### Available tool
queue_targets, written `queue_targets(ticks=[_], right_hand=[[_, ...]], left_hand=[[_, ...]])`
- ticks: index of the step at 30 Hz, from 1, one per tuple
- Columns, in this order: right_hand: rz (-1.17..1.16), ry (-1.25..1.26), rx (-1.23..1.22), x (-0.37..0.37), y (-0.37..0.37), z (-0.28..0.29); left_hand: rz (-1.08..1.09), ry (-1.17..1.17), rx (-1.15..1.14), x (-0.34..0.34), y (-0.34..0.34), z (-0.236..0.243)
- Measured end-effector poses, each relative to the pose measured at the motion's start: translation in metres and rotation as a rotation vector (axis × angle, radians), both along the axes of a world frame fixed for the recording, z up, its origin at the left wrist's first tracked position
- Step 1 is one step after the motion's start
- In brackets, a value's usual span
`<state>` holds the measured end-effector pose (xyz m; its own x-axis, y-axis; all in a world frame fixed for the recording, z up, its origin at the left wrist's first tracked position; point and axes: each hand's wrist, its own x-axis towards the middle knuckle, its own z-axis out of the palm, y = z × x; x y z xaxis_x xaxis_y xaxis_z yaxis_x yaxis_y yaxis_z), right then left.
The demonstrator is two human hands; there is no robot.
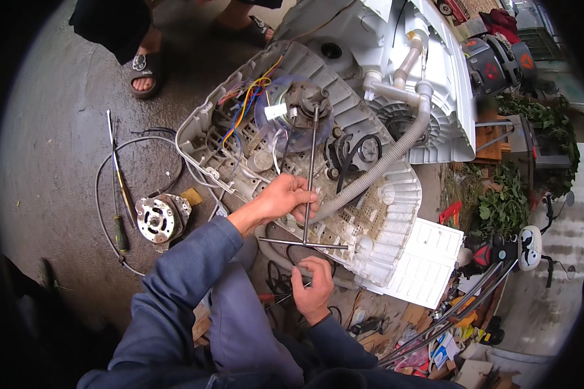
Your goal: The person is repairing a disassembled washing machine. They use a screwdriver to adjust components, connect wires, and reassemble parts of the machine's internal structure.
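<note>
My left hand (pixel 292 201) grips the upright stem of a long metal T-handle wrench (pixel 311 155), whose top meets the metal hub (pixel 308 100) on the upturned white plastic machine base (pixel 383 253). Colored wires (pixel 246 104), a black belt and pulley (pixel 368 149) and a ribbed grey hose (pixel 363 183) lie around it. Just below the wrench's crossbar is my right hand (pixel 313 292), fingers curled; what they hold, if anything, is unclear. A red-handled tool (pixel 266 297) lies beside it, partly hidden.
A detached motor (pixel 156 218), two screwdrivers (pixel 120 236) and cable rest on the wet floor at left. A sandaled person (pixel 143 71) stands at top left. A white appliance body (pixel 454 117) is at upper right, a white panel (pixel 422 259) below, clutter and branches (pixel 512 201) at right.
</note>
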<state>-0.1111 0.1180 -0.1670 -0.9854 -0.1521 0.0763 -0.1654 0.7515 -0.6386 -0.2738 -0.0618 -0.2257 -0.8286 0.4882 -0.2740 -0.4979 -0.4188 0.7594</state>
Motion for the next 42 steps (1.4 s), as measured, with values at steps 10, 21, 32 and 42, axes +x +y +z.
queue_targets(ticks=[10,21,32,42], right_hand=[[0.079,0.221,0.512,-0.051,-0.027,0.014],[-0.31,-0.241,-0.778,-0.032,-0.032,-0.013],[-0.4,-1.079,-1.548,-0.041,0.023,-0.01],[0.058,0.149,0.209,-0.039,0.002,0.008]], left_hand=[[0.066,0.016,-0.074,-0.004,0.014,0.006],[0.072,0.021,-0.122,-0.004,0.001,0.013],[0.073,0.01,-0.118,-0.009,0.008,0.007],[0.103,-0.004,-0.146,-0.007,0.011,0.003]])
